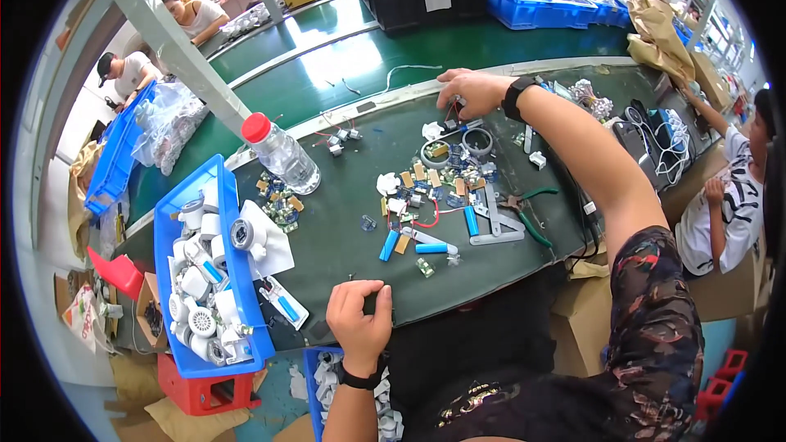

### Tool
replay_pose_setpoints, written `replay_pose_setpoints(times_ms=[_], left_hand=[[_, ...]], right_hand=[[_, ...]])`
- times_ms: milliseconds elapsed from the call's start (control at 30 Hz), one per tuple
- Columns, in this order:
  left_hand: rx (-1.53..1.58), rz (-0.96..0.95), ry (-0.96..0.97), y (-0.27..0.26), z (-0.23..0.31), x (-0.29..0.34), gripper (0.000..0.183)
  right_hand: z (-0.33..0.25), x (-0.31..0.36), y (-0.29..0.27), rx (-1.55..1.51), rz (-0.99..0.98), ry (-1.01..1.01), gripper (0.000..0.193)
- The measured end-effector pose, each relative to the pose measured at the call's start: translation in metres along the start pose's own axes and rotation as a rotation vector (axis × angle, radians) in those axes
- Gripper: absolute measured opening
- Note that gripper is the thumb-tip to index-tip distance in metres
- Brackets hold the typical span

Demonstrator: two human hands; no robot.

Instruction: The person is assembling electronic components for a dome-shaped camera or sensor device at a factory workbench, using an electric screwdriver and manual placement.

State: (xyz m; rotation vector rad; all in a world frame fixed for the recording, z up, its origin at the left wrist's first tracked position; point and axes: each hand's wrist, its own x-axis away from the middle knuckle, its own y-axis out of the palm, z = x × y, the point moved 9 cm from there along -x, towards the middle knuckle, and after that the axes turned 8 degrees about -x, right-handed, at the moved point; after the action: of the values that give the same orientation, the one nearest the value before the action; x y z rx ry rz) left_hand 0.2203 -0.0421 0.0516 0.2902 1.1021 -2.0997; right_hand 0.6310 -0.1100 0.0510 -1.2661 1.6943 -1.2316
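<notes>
My left hand (360, 323) rests at the front edge of the dark green work mat (344, 245), its fingers curled in and nothing visible in them. At the mat's far side my right hand (476, 92) reaches out, fingers bent down around a small wired part (455, 103) with red leads, partly hidden by the fingers. Below it lies a pile of small circuit boards (442, 176) with tan pieces and grey rings (477, 142). Blue cylindrical cells (472, 221) and flat grey plastic strips (498, 237) lie in front. Green-handled pliers (530, 217) lie to the right.
A clear bottle with a red cap (282, 155) stands at left. Beside it, a blue bin (260, 336) holds white round housings. Past the mat runs a green conveyor (393, 49), with a black crate (422, 4) beyond. A person (725, 196) is at right; others work opposite.
</notes>
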Motion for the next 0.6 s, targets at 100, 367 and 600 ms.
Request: replay_pose_setpoints(times_ms=[100,367,600], left_hand=[[-0.006,0.006,0.0,-0.003,-0.001,0.004,0.011],[0.009,0.003,0.0,-0.001,-0.001,0.0,0.011],[-0.045,0.058,-0.004,-0.013,0.0,0.002,0.009]], right_hand=[[-0.017,-0.002,0.009,-0.034,-0.111,-0.07,0.037],[-0.002,-0.006,0.002,0.108,0.008,0.111,0.017],[-0.028,-0.009,-0.008,0.107,0.093,0.069,0.036]])
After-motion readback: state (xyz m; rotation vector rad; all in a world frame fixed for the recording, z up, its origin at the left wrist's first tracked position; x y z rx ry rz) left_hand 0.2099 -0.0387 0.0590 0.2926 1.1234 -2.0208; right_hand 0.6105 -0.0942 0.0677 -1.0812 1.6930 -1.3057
